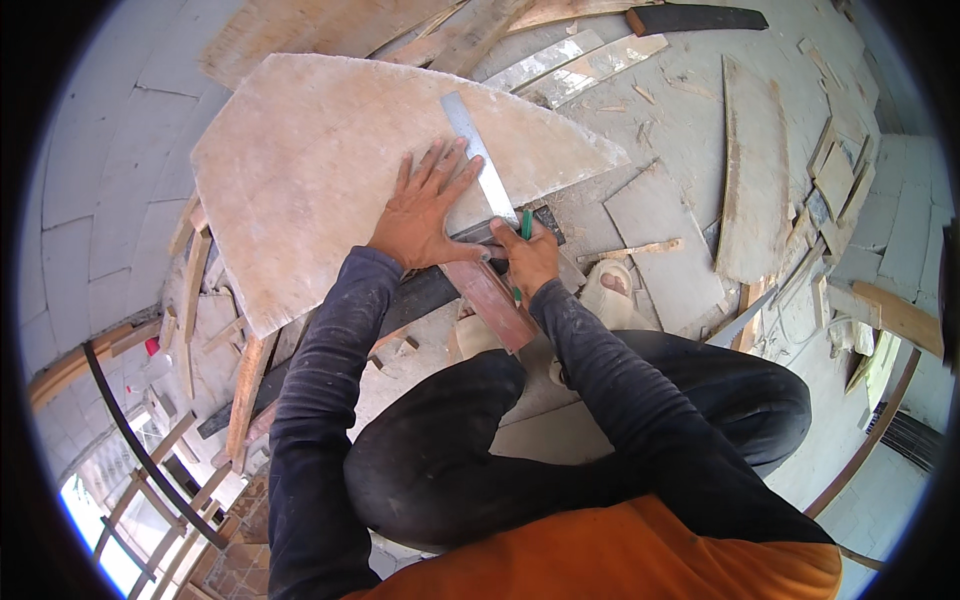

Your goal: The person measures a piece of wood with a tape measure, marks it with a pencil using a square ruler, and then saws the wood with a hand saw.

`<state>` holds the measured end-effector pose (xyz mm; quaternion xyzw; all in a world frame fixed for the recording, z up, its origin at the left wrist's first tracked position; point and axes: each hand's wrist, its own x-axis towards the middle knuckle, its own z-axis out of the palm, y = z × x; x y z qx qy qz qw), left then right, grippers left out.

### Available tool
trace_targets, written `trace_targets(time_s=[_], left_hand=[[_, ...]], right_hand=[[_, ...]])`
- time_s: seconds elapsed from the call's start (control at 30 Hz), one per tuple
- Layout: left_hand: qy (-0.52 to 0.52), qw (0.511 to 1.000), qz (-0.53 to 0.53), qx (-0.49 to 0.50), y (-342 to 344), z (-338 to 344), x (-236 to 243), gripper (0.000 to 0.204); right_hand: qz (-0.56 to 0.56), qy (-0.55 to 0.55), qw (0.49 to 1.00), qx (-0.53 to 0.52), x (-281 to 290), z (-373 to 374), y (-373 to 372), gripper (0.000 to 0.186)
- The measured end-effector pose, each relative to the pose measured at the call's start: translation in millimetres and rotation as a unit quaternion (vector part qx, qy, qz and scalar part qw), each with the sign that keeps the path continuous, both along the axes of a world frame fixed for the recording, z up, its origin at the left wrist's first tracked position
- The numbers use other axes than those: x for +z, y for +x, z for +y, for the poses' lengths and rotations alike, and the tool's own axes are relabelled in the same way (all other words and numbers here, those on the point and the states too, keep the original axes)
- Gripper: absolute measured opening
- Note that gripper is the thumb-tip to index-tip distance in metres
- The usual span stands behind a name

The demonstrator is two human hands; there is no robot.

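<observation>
A large pale board [300, 160] with a slanted, tapering outline lies in front of me. Across its near edge runs a flat metal ruler-like blade [487, 180], perhaps part of a square. My left hand [428, 208] is spread flat on the board beside the blade, its thumb reaching toward the blade's near end. My right hand [530, 256] is closed around a slim green pencil or marker [527, 224], with its thumb at the blade's near end. Under the hands, a reddish wooden piece [490, 305] points toward me, next to a dark beam [425, 300].
Planks [755, 170] and offcuts are strewn at the right, near a hand saw [742, 318]. A dark-bladed tool or wood piece [695, 18] lies at the far side. Flat panels [665, 240] rest near my feet. Wooden strips [250, 395] lean at the left.
</observation>
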<state>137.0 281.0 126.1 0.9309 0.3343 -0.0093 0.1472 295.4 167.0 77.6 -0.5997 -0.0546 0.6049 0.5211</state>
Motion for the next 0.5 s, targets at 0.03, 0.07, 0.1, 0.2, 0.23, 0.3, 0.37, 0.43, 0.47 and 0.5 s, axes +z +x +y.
trace_targets(time_s=[0.03,0.07,0.1,0.2,0.23,0.3,0.37,0.43,0.47,0.5], left_hand=[[-0.01,0.999,0.03,-0.004,2.6,4.7,-2.8,0.13],[-0.02,0.998,0.06,-0.007,4.4,7.6,-5.0,0.139],[-0.021,0.998,0.066,-0.007,7.1,9.0,-6.1,0.141],[-0.024,0.997,0.074,-0.004,8.4,11.6,-10.8,0.146],[-0.024,0.997,0.069,-0.005,5.7,12.5,-14.7,0.147],[-0.027,0.998,0.064,-0.006,2.0,13.8,-22.3,0.146],[-0.032,0.998,0.063,-0.007,-0.9,14.3,-29.8,0.144],[-0.03,0.997,0.066,-0.008,0.0,13.9,-30.3,0.143],[-0.029,0.997,0.068,-0.009,0.7,14.4,-30.7,0.142],[-0.015,0.998,0.059,-0.01,-0.5,13.5,-32.1,0.142]], right_hand=[[0.002,0.006,1.0,-0.002,-2.8,-0.1,-0.2,0.018],[-0.005,-0.006,1.0,0.01,-5.5,-0.7,-0.2,0.019],[-0.013,-0.017,1.0,0.02,-7.2,-0.6,0.7,0.019],[-0.009,-0.008,1.0,0.017,-18.1,-2.0,0.6,0.02],[0.006,-0.009,1.0,0.011,-15.5,-1.2,1.5,0.02],[0.009,-0.028,0.999,0.015,-9.3,1.4,2.9,0.02],[-0.015,-0.062,0.997,0.032,-3.2,5.0,4.2,0.021],[-0.013,-0.078,0.996,0.04,-4.3,5.0,6.0,0.022],[-0.011,-0.085,0.995,0.043,-4.7,5.3,6.9,0.022],[-0.003,-0.075,0.996,0.04,-3.0,4.4,6.7,0.023]])
